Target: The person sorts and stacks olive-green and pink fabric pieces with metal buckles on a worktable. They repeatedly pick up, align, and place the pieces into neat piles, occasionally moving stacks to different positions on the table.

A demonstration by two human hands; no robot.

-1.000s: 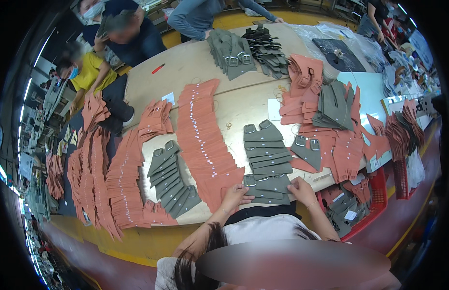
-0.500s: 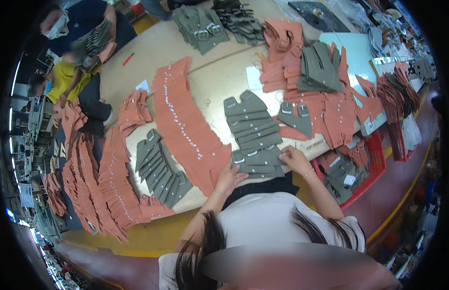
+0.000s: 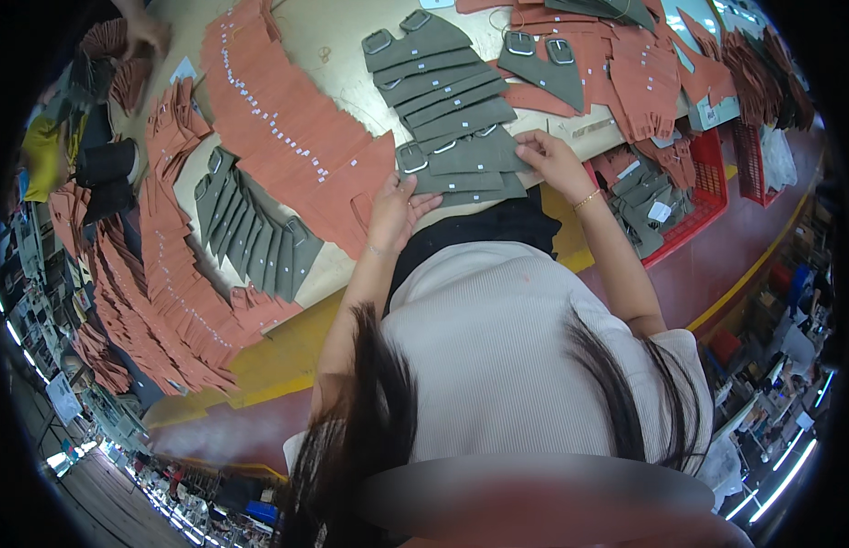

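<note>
At the table (image 3: 342, 46) edge, the left hand (image 3: 394, 210) lies flat and the right hand (image 3: 554, 160) pinches the nearest grey strap (image 3: 461, 169).

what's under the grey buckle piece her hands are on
More grey buckled pieces, fanned in an overlapping row on the table. The left hand and right hand press the nearest piece; whatever lies beneath it is covered.

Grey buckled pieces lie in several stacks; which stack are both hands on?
The fanned grey stack at the table's near edge, under the left hand and right hand.
</note>
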